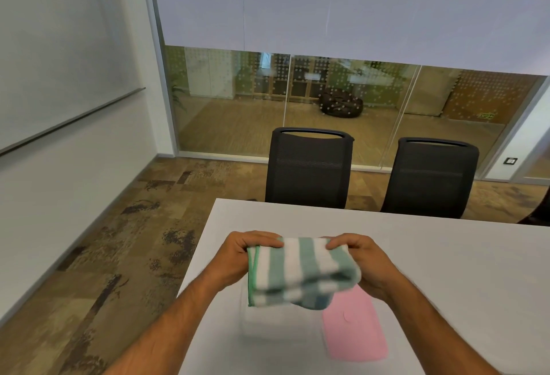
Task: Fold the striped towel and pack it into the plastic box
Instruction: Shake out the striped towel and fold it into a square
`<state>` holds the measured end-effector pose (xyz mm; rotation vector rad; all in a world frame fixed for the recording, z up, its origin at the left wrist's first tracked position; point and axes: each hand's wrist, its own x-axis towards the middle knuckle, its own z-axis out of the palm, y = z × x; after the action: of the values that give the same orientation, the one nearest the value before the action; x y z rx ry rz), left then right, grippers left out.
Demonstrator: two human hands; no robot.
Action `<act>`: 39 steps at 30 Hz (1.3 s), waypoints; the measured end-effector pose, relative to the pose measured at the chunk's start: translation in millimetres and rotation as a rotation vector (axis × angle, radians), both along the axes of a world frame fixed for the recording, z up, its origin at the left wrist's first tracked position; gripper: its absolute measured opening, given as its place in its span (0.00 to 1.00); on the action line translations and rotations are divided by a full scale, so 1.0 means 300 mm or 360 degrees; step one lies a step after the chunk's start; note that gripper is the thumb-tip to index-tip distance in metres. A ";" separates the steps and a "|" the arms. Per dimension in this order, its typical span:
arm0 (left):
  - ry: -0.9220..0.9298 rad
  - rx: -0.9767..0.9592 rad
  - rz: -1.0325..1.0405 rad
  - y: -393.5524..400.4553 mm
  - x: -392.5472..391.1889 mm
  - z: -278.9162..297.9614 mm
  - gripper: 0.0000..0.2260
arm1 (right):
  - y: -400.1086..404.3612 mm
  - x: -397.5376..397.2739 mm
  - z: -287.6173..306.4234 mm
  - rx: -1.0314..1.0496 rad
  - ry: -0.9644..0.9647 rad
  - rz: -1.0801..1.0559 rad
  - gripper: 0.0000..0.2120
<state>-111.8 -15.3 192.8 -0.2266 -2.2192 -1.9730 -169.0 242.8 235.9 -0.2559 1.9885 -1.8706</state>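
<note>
Both hands (300,261) tight on folded striped towel (300,270) above white table (446,255); glass-walled mtg rm.

Head camera (wide-angle) faces forward-down, close over table (446,255).

striped towel (300,270): green/white, folded into thick bundle, held in the air above clear plastic box (276,327); box sits on table, blurry, partly hidden.
</note>
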 end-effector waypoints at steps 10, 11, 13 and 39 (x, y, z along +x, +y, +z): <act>-0.0087 -0.0070 -0.0101 -0.030 0.003 0.025 0.24 | 0.046 -0.019 0.041 0.0207 -0.0076 0.0156 0.14; -0.0095 -0.0096 -0.0092 -0.033 0.001 0.022 0.25 | 0.048 -0.021 0.039 0.0236 -0.0062 0.0166 0.14; -0.0107 -0.0110 -0.0088 -0.031 0.000 0.021 0.25 | 0.048 -0.023 0.035 0.0273 -0.0013 0.0186 0.14; -0.0525 0.0342 -0.0038 0.007 -0.002 -0.025 0.22 | 0.039 -0.062 -0.051 -0.0011 -0.0155 0.0333 0.36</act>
<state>-112.3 -13.1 185.2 0.1088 -2.1634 -2.3888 -187.5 254.7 220.6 -0.3538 1.8163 -1.7250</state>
